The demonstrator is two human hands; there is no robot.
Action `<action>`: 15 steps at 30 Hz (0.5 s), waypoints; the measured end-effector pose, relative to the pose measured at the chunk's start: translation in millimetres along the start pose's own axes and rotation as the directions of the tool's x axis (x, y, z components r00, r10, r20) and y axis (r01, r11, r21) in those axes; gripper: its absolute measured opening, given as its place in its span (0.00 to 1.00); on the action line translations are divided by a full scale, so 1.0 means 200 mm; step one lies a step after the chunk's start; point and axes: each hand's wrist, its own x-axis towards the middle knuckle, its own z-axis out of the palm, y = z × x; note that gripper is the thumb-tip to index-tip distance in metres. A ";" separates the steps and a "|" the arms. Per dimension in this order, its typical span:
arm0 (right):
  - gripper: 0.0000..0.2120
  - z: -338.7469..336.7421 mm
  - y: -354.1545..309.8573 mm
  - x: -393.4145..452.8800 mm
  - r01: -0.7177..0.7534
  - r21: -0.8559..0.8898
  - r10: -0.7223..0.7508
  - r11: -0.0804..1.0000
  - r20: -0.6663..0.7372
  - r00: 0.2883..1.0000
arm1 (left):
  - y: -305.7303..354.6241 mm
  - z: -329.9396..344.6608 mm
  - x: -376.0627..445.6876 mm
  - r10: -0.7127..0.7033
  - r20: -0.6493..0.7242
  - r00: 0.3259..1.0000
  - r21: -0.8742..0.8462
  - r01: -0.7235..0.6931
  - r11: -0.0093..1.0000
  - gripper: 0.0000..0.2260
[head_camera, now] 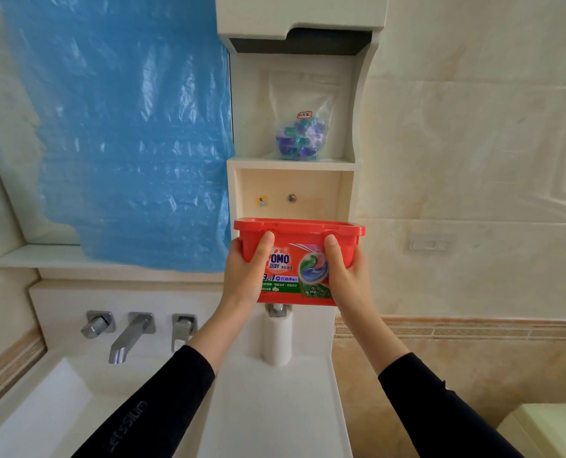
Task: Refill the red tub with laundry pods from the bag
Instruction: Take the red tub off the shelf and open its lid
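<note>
The red tub [296, 256] with a printed pod label and its red lid on is held in the air in front of the lower shelf niche. My left hand [247, 272] grips its left end, thumb on the front face. Gripping the right end the same way is my right hand [346, 276]. A clear zip bag [303, 127] with several purple, blue and green pods stands upright on the upper shelf [291, 164], above the tub and apart from both hands.
A white shelf column rises over a white counter [268, 408]. A white roll on a holder [277, 335] stands just under the tub. A sink with a chrome tap [128, 338] lies lower left. Blue plastic film [126, 127] covers the mirror.
</note>
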 end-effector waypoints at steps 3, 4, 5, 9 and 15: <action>0.34 -0.01 0.01 0.00 0.003 -0.026 -0.003 1.000 -0.030 1.000 | -0.01 0.01 -0.01 -0.001 -0.004 1.000 0.007 0.002 1.000 0.32; 0.33 -0.01 0.01 0.00 0.005 -0.030 -0.006 1.000 -0.035 0.999 | -0.02 0.01 -0.01 -0.002 -0.004 1.000 0.009 0.002 1.000 0.33; 0.33 -0.01 0.02 -0.01 0.006 -0.032 -0.007 0.999 -0.043 0.999 | -0.02 0.00 -0.01 -0.002 -0.003 1.000 0.010 0.002 1.000 0.32; 0.35 0.00 0.04 -0.02 0.019 -0.045 -0.022 0.999 -0.065 0.998 | -0.04 -0.01 0.00 0.009 -0.004 1.000 0.023 -0.009 1.000 0.31; 0.37 0.00 0.04 -0.02 0.013 -0.023 -0.015 1.000 -0.069 0.998 | -0.04 0.00 0.02 0.031 0.017 0.999 0.040 -0.031 0.999 0.32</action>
